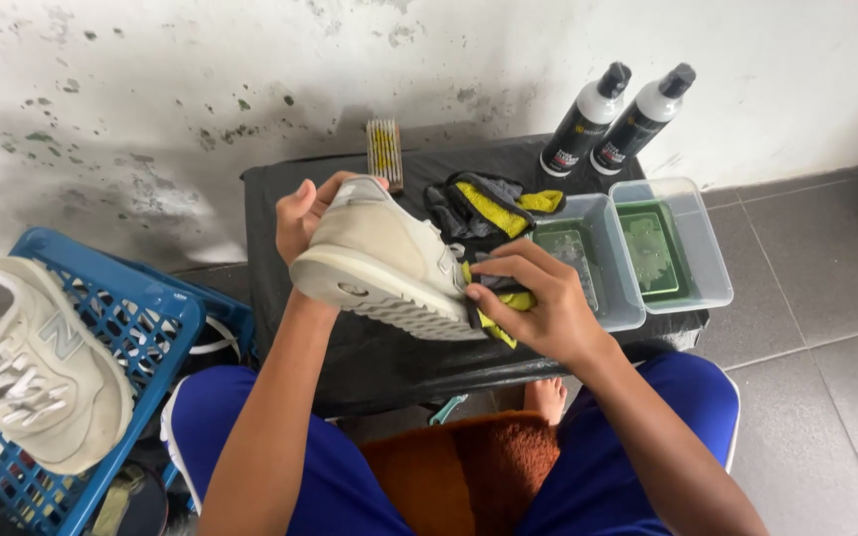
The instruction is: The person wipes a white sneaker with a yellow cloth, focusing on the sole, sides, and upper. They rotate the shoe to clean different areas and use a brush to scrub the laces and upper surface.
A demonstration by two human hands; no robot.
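The left hand (pixel 302 216) grips the heel end of a beige sneaker (pixel 384 260), fingers closed around it, holding it sideways above the low black-covered table (pixel 350 352) with the pale sole turned toward the person; the right hand (pixel 538 298) is closed on a grey and yellow cloth (pixel 497 316) and presses it against the toe end of the sneaker, where upper meets sole; a second grey and yellow cloth (pixel 489 206) lies bunched on the table just behind the sneaker; to its right stand two clear plastic tubs (pixel 638 258), side by side and touching, each showing green inside; behind the tubs, against the stained white wall, two black and white spray bottles (pixel 616 119) stand upright next to each other; a small brush (pixel 384 151) lies at the back edge of the table; at the far left, a matching beige sneaker (pixel 27 367) rests on a blue plastic crate (pixel 136 318); the person sits in blue shorts on a grey tiled floor
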